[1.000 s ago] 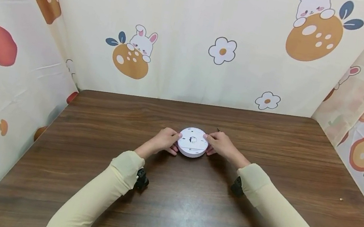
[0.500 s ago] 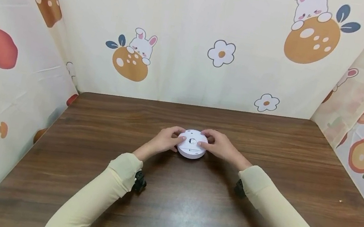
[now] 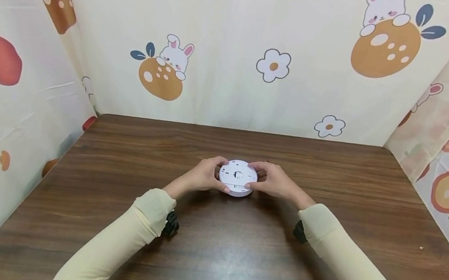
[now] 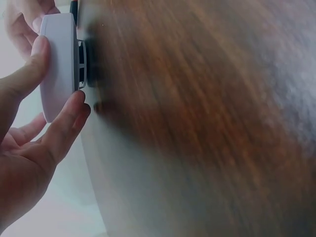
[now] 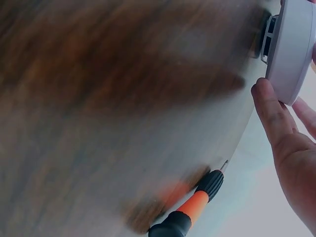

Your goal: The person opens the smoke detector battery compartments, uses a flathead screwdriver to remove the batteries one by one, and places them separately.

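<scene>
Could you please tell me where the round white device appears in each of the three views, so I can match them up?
Head: the round white device sits mid-frame on the brown table, between the left hand and right hand.
Left wrist: upper left, edge-on, fingers round it.
Right wrist: upper right corner, above a fingertip.
Shared landmark: the table's wood grain.

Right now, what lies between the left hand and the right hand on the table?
The round white device lies between the left hand and the right hand; both grip its edge. The head view shows this.
</scene>
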The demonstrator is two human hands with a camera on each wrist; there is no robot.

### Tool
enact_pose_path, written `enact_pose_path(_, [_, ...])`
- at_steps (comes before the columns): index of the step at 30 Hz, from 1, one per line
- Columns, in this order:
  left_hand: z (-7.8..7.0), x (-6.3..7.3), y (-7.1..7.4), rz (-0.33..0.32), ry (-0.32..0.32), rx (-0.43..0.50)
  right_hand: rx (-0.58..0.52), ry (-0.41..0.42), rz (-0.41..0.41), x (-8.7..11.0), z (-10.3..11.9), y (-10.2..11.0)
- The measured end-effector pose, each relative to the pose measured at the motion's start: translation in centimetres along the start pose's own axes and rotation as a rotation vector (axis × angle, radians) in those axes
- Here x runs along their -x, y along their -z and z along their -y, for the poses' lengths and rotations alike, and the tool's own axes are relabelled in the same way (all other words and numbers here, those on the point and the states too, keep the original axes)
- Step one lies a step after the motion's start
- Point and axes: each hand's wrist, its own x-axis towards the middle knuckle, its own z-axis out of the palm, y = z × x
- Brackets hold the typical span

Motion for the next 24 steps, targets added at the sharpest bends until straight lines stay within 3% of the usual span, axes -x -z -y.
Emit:
enact_pose_path(17, [0.03, -0.16, -0.15, -0.013, -0.008, -0.046, -0.012, 0.026, 0.019, -0.04, -0.04, 0.04])
enact_pose_path(24, [-0.08, -0.07, -0.12, -0.017, 0.006, -0.013, -0.023, 0.034, 0.037, -0.23, -0.29, 0.24])
